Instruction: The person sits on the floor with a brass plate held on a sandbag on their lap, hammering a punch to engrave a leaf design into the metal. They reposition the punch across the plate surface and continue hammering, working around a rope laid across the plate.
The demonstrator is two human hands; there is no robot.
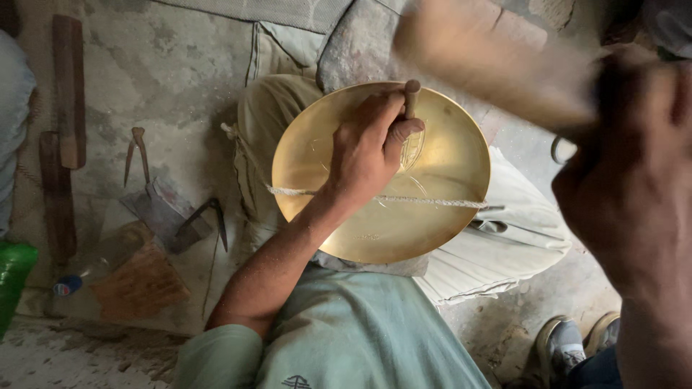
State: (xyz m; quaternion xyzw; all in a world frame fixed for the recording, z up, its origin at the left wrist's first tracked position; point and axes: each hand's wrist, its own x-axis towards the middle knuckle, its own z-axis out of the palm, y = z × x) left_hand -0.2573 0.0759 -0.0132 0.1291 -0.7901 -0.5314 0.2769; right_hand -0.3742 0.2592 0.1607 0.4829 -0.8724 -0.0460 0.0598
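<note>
Left hand (367,148) fisted round a thin wooden-topped punch (411,97), upright on a round golden brass plate (432,216); right hand (634,180) grips a blurred wooden mallet (490,61): keep the punch steady

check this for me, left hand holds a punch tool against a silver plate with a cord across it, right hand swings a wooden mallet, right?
Not quite: the head view shows a brass-gold plate, not silver. The left hand does hold the punch tool against it, the cord crosses it, and the right hand holds the blurred wooden mallet.
</note>
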